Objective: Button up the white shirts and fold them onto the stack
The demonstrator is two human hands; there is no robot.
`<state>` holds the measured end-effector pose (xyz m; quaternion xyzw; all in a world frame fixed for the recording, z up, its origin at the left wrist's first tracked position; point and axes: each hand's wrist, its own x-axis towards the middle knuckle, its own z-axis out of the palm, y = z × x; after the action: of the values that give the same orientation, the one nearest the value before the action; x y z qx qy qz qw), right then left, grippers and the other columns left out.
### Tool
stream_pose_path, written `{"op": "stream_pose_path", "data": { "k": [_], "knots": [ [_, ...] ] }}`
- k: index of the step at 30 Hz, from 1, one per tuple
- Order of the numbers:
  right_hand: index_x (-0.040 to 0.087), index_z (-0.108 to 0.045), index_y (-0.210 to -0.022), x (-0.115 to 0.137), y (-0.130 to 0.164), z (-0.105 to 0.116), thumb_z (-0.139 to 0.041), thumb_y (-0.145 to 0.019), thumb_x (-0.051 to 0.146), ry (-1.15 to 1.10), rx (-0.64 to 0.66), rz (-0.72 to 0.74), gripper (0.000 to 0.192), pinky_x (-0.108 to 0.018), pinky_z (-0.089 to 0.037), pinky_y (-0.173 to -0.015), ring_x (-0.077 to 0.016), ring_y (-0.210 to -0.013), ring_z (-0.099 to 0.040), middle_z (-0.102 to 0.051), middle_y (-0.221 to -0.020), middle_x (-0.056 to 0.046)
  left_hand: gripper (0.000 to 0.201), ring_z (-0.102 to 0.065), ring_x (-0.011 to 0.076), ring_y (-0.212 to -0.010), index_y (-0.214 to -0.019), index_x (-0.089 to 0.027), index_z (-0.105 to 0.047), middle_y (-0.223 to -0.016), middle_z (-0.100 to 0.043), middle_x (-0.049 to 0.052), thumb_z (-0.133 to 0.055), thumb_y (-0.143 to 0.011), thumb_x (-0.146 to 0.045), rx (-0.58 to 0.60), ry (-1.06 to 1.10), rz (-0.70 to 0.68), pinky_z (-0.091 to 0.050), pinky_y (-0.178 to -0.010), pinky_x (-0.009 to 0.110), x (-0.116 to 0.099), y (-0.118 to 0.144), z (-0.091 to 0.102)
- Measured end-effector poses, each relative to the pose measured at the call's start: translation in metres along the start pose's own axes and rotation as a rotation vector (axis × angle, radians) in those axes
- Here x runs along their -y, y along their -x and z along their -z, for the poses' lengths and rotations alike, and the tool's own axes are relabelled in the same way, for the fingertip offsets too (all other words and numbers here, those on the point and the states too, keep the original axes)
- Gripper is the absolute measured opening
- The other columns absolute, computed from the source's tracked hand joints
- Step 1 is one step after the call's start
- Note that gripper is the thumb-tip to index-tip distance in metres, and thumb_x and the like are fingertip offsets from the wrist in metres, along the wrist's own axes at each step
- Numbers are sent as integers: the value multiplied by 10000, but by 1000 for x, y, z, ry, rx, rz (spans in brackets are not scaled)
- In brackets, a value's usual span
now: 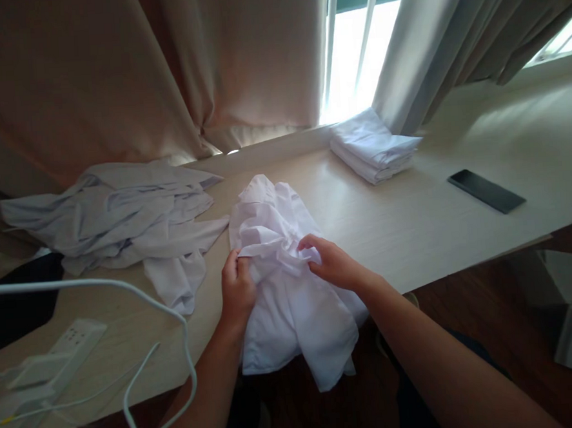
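A white shirt point(282, 304) lies crumpled on the table in front of me, its lower part hanging over the front edge. Its left side is pinched between the thumb and fingers of my left hand point(238, 283). On the other side, my right hand point(330, 261) grips a fold of the same cloth near its middle. The collar end seems to point away from me, toward the curtain. To the left a loose heap of white garments point(135, 210) spreads over the table. Farther back on the right sits a neat stack of folded white garments point(373, 145).
A dark phone point(486, 190) rests on the table point(413, 232) at the right. At the left are a power strip point(57, 357), a white cable point(140, 291) looping near my left forearm, and a black item point(24, 301). Beige curtains point(238, 62) hang behind.
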<state>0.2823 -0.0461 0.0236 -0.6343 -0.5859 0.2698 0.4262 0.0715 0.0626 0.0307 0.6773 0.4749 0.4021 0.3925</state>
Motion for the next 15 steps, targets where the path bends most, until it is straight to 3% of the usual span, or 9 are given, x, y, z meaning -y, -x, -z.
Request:
{"op": "stream_pose_path", "data": {
  "k": [4, 7, 10, 13, 15],
  "knots": [
    [248, -701, -942, -11, 1, 0, -655, -735, 94, 174, 58, 19, 262, -374, -409, -932, -220, -1014, -573, -666, -1028, -38, 313, -644, 211, -902, -921, -143, -715, -921, -723, 51, -551, -841, -398, -20, 250, 198, -486, -788, 286, 6, -1, -6],
    [224, -713, -778, -9, -1, -3, -714, -748, 149, 93, 14, 32, 80, -344, -419, -842, -209, -907, -570, -675, -899, -41, 277, -653, 182, -828, -888, -130, -707, -846, -719, 33, -607, -788, -368, -50, 470, 244, -502, -761, 277, 10, -3, -7],
    [193, -659, -652, 6, -2, 0, -718, -796, 258, -237, 145, -57, 168, -275, -409, -657, -151, -681, -538, -623, -689, -3, 284, -660, 163, -801, -929, -138, -683, -852, -714, 21, -639, -758, -361, -162, 600, 339, -516, -745, 272, 12, -7, -5],
    [169, -682, -772, 27, 0, 3, -715, -825, 352, -734, 416, -182, 193, -247, -422, -600, -125, -624, -554, -648, -716, 3, 323, -679, 171, -819, -998, -162, -661, -916, -725, 28, -617, -784, -401, -210, 616, 447, -536, -746, 291, 12, -8, -4],
    [159, -697, -890, 38, 2, 1, -736, -814, 362, -996, 448, -243, 221, -246, -461, -633, -124, -654, -596, -682, -784, -10, 350, -692, 182, -869, -1042, -171, -656, -983, -732, 44, -600, -804, -420, -176, 643, 469, -545, -778, 304, 8, -5, -5]
  ]
}}
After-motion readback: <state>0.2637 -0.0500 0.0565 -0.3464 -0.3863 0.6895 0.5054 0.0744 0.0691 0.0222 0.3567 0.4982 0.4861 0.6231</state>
